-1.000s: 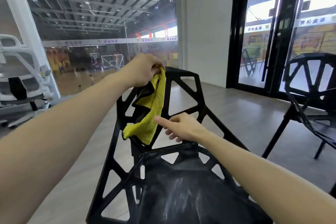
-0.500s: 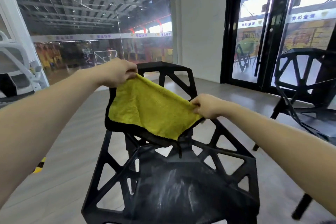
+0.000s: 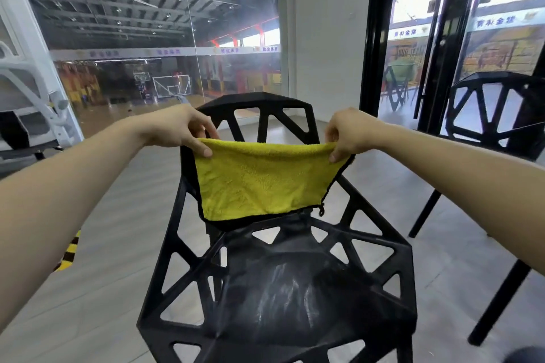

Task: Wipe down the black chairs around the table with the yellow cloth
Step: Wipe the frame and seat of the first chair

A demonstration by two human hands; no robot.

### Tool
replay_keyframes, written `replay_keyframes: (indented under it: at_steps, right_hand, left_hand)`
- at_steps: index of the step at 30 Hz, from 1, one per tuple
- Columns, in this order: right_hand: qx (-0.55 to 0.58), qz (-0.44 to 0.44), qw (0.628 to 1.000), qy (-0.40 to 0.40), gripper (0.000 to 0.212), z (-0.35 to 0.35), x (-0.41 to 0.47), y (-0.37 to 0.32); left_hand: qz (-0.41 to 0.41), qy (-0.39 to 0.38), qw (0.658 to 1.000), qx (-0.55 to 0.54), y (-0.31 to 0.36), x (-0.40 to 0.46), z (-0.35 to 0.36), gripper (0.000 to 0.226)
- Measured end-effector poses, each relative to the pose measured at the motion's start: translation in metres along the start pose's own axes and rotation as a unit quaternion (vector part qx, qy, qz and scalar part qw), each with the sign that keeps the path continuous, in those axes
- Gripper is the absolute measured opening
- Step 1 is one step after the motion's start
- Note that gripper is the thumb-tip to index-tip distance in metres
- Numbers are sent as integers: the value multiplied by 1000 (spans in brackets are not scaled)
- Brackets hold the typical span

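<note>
A black chair (image 3: 295,289) with triangular cut-outs stands right in front of me, its seat streaked with pale marks. The yellow cloth (image 3: 259,180), edged in black, hangs spread flat in front of the chair's backrest, above the seat. My left hand (image 3: 180,130) pinches its upper left corner. My right hand (image 3: 348,132) pinches the upper right corner. The cloth's top edge runs nearly level between both hands and hides the lower backrest.
A second black chair (image 3: 498,115) stands at the right by black-framed glass doors (image 3: 371,38). White equipment (image 3: 32,103) sits at the far left. Yellow-black floor tape (image 3: 69,253) lies left of the chair. A glass wall lies beyond, over grey floor.
The cloth went from bunched in my left hand to spread out. My right hand took the other corner and pulled it right and up, levelling the top edge.
</note>
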State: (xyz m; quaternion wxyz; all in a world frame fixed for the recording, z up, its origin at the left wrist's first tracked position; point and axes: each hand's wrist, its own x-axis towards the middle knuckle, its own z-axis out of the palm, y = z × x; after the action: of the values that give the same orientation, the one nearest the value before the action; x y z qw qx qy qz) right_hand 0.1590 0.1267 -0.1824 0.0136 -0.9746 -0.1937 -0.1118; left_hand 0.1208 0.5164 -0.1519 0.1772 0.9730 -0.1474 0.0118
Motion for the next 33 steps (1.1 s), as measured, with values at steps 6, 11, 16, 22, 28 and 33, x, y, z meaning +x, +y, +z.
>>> replay_keyframes:
  at_steps: [6, 11, 16, 22, 28, 33]
  right_hand:
    - [119, -24, 993, -11, 20, -9, -11, 4]
    - [303, -11, 953, -22, 11, -19, -21, 19]
    - [372, -3, 928, -18, 14, -17, -24, 25]
    - [332, 142, 921, -145, 16, 11, -17, 8]
    - [567, 189, 775, -203, 15, 20, -22, -53]
    - [646, 164, 729, -155, 13, 32, -20, -110]
  left_hand:
    - [-30, -53, 996, -69, -11, -12, -3, 21]
    - [12, -141, 940, -312, -36, -23, -6, 69]
    - [18, -84, 925, -370, -37, -24, -2, 51]
    - [-90, -3, 935, -344, -20, -13, 42, 57]
    - [-111, 32, 945, -305, 12, 4, 99, 26]
    - [-16, -15, 932, -362, 49, 6, 116, 43]
